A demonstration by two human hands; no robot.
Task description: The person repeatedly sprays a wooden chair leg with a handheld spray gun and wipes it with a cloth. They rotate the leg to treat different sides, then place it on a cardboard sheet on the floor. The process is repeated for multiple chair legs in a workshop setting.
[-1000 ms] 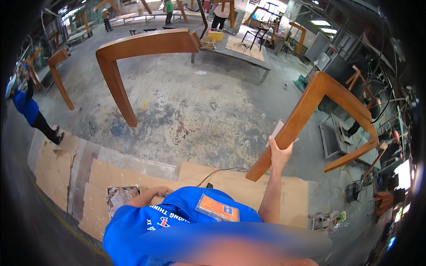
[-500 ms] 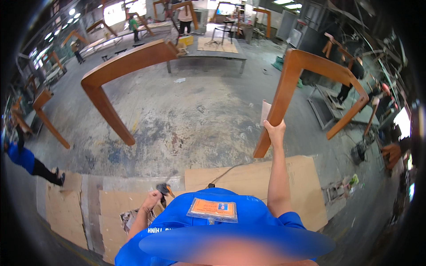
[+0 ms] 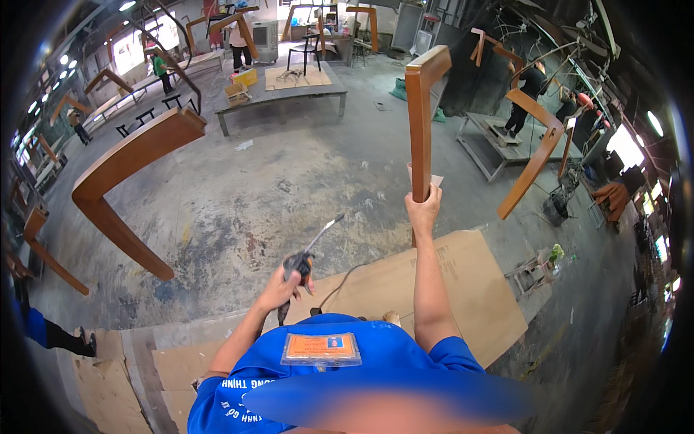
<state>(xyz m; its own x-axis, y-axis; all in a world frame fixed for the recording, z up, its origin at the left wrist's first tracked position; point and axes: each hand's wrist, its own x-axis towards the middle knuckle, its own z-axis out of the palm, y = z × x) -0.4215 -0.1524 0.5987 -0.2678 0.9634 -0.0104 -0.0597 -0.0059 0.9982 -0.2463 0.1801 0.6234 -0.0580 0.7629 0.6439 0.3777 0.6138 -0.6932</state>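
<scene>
My right hand is wrapped round the lower part of an upright brown wooden frame leg, whose top bends away to the right. A pinkish sheet, like sandpaper, sticks out between that hand and the wood. Lower and to the left, my left hand grips a black-and-orange hand tool with a long thin shaft. The shaft points up and to the right, apart from the wood. The tool's exact kind is not clear.
Another bent wooden frame hangs at left, and one more at right. Cardboard covers the floor near me, with a dark cord across it. A low table stands ahead. A person in dark clothes works at far right.
My left hand has brought the tool up and forward from beside my body. The frame in my right hand has turned, and my view has shifted to the right.
</scene>
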